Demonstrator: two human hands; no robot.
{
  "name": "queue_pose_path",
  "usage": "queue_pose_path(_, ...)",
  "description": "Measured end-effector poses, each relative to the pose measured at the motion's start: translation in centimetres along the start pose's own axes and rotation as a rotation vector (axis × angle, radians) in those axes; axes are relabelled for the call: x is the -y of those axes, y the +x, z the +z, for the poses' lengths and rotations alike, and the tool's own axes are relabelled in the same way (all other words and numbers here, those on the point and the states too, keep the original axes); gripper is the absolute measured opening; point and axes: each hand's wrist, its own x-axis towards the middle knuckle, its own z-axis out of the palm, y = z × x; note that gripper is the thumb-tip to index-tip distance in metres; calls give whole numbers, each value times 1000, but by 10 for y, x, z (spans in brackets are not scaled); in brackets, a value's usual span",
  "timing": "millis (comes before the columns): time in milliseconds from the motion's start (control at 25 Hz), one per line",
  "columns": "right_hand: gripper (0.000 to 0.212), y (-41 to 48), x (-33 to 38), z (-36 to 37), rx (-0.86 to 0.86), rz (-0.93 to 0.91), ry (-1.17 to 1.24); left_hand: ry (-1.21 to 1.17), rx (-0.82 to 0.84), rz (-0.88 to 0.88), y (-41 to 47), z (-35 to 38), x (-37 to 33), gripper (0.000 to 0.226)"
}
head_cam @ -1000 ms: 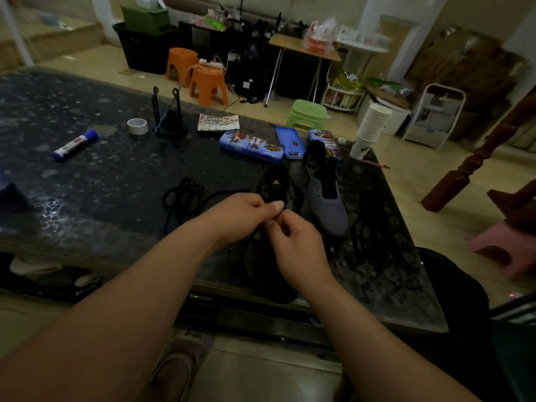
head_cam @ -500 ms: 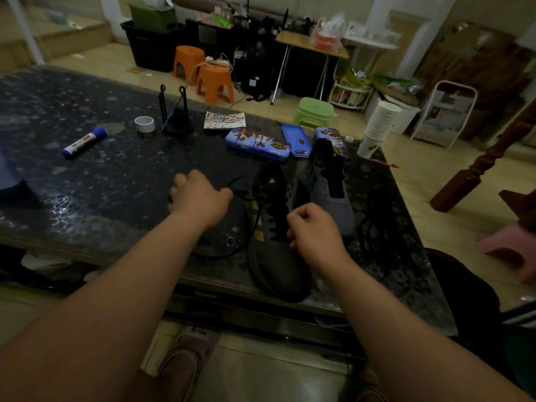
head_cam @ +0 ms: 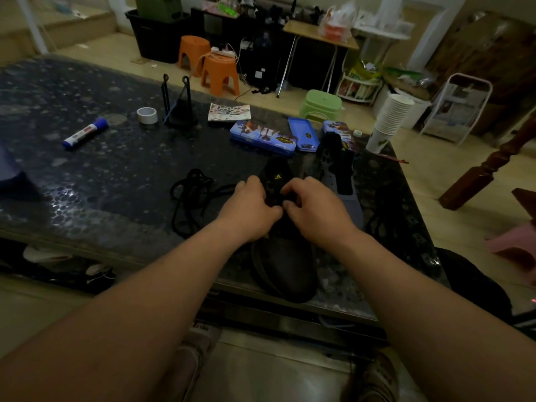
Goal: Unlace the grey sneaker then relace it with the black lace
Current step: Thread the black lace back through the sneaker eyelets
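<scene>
Your left hand (head_cam: 249,210) and right hand (head_cam: 316,210) meet, fingers curled tight, over the dark sneaker with a yellow logo (head_cam: 285,265) on the speckled dark worktop (head_cam: 101,175). What they pinch is hidden. The loose black lace (head_cam: 188,195) lies just left, the light grey sneaker (head_cam: 332,179) just right.

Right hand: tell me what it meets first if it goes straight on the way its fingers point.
The right hand points left across the throat of the dark sneaker, fingertips on it. Straight on, it would probably meet the fingers of the left hand first. Depth is unclear.
</scene>
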Motion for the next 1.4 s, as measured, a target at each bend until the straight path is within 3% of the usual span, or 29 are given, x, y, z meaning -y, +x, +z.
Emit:
queue_pose_path(240, 7, 25, 15, -12, 135, 40, -129, -132, -80, 28, 1, 8, 3, 37)
queue_pose_path(320, 11, 24, 9, -15, 197, 112, 146, -128, -84, 31, 1, 10, 5, 37)
queue_pose_path(400, 16, 12, 0, -21, 228, 281, 608, -134, -85, 30, 1, 12, 8, 36)
queue_pose_path(480, 19, -1, -7, -24, 249, 381, 788, -144, -66, 21, 2, 13, 11, 34)
queue_pose_path(560, 38, -1, -7, -25, 208, 284, 542, -136, -48, 16, 4, 13, 12, 32)
queue_pose_path(640, 43, 5, 5, -27, 120, 115, 261, -140, -52, 6, 6, 14, 12, 31)
queue_pose_path(720, 33, 9, 13, -31, 107, 101, 351, -150, -52, -4, 6, 15, 13, 30)
queue_pose_path(800, 29, 5, 13, -35, 152, 201, 440, -176, -66, -9, 6, 17, 12, 28)
queue_pose_path(960, 22, -11, 4, -45, 213, 174, 168, -191, -119, -19, 4, 24, 11, 27)
queue_pose_path(1120, 21, -40, -4, -56, 372, 204, 415, -242, -131, -71, 8, 27, 16, 28)
queue_pose_path(1200, 29, -42, -6, -55, 355, 270, 415, -241, -116, -73, 8, 28, 17, 28)
queue_pose_path(1320, 25, -17, 2, -42, 125, 218, 109, -226, -125, -65, 8, 29, 16, 28)
queue_pose_path(1400, 23, -1, 15, -30, 87, 134, -90, -221, -106, -82, 8, 26, 16, 28)
